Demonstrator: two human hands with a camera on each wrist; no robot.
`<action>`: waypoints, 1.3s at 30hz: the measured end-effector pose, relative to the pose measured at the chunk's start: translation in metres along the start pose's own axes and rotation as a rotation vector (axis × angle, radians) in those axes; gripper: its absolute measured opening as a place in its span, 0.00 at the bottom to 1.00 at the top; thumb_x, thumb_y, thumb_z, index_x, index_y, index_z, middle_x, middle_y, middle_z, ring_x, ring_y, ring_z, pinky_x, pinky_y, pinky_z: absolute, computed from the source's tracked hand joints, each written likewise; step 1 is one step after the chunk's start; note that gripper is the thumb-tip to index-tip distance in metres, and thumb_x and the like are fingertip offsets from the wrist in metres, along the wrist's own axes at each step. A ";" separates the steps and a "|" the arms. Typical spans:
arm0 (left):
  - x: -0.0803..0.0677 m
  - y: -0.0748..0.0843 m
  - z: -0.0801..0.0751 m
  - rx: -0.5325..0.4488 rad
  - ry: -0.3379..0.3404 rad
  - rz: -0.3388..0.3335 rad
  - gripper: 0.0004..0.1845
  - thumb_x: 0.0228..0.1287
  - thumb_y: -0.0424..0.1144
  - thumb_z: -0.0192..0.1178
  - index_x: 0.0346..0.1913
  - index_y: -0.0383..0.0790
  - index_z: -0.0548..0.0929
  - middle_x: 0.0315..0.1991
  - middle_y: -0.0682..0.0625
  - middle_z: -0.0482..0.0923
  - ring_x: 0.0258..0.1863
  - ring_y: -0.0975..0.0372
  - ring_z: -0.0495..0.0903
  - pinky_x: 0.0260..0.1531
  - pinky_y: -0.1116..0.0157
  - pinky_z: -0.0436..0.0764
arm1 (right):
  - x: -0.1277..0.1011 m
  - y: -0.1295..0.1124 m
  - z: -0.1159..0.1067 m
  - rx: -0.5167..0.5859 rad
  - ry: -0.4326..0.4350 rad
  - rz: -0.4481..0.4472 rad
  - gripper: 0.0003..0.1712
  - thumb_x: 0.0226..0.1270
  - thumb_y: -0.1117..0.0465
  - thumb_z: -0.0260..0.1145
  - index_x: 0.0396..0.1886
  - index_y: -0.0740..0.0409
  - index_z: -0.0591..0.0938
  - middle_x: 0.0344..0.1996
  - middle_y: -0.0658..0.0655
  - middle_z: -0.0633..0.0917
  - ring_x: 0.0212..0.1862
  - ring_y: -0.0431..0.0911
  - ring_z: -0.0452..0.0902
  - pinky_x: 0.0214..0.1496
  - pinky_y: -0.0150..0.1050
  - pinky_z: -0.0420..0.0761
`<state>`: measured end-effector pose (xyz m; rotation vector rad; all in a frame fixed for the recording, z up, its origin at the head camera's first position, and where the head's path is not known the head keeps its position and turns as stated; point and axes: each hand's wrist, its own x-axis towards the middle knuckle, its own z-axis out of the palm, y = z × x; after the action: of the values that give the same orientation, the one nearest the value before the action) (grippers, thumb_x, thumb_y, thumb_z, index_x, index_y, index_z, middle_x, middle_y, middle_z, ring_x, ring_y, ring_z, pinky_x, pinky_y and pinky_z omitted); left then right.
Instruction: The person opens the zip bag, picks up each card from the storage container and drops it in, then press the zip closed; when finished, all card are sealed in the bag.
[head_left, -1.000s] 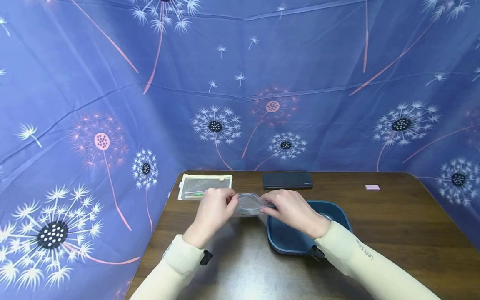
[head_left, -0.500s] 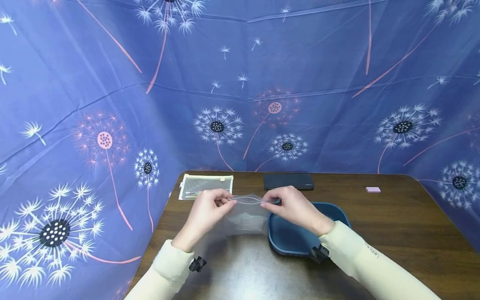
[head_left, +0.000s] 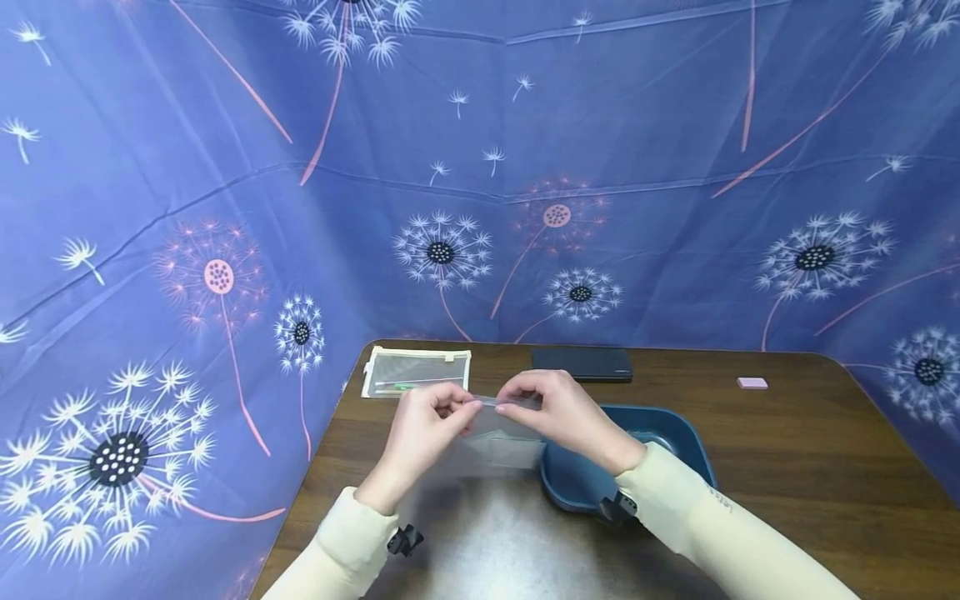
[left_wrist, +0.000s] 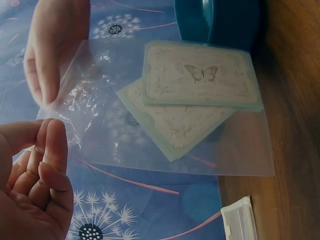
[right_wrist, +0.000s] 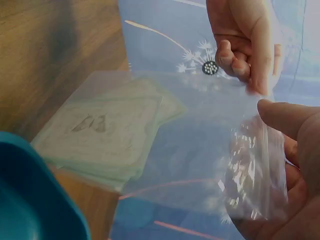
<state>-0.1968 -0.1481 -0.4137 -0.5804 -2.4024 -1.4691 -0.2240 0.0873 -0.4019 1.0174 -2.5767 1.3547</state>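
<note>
A clear plastic zip bag (head_left: 495, 442) hangs between both hands, gripped at its top edge. Inside it lie pale cards, one printed with a butterfly (left_wrist: 202, 74), the other set askew beneath. My left hand (head_left: 425, 433) pinches the top edge between thumb and fingers. Close beside it, my right hand (head_left: 562, 412) pinches the same edge with thumb and forefinger. In the right wrist view the bag's mouth strip (right_wrist: 265, 165) runs along the right thumb and fingers.
A blue plastic basin (head_left: 573, 483) stands right of the bag, under the right forearm. Behind lie a mesh zip pouch (head_left: 420, 371) with pens inside and a dark flat case (head_left: 582, 363). A small pink block (head_left: 752, 383) lies at the right on the wooden table (head_left: 795, 483).
The bag's mouth, spread apart earlier, is now drawn together in a line. The bag has swung to hang down toward me, and the hands have come nearer each other.
</note>
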 end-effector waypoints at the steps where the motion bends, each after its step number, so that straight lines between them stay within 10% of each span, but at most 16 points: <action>1: -0.001 0.000 0.000 0.002 0.001 0.002 0.03 0.66 0.34 0.72 0.34 0.46 0.90 0.19 0.60 0.82 0.18 0.64 0.82 0.19 0.68 0.75 | 0.002 -0.002 0.002 -0.018 -0.002 -0.015 0.04 0.70 0.55 0.74 0.42 0.45 0.90 0.37 0.38 0.86 0.38 0.36 0.82 0.43 0.42 0.83; 32: -0.005 -0.013 -0.012 0.381 0.043 0.321 0.11 0.63 0.38 0.73 0.27 0.51 0.82 0.18 0.66 0.63 0.20 0.71 0.63 0.23 0.68 0.65 | 0.027 -0.015 0.021 -0.314 -0.030 -0.258 0.02 0.73 0.57 0.71 0.38 0.48 0.88 0.35 0.41 0.85 0.34 0.34 0.78 0.39 0.37 0.79; 39: -0.004 -0.012 -0.015 0.342 -0.001 0.370 0.05 0.62 0.35 0.74 0.32 0.46 0.87 0.34 0.60 0.79 0.35 0.66 0.75 0.37 0.65 0.76 | 0.027 -0.015 0.023 -0.352 -0.024 -0.306 0.01 0.70 0.58 0.74 0.37 0.47 0.88 0.34 0.41 0.86 0.34 0.36 0.78 0.38 0.38 0.80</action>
<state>-0.1989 -0.1671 -0.4182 -0.8772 -2.3119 -0.8859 -0.2309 0.0501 -0.3965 1.2911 -2.4223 0.7885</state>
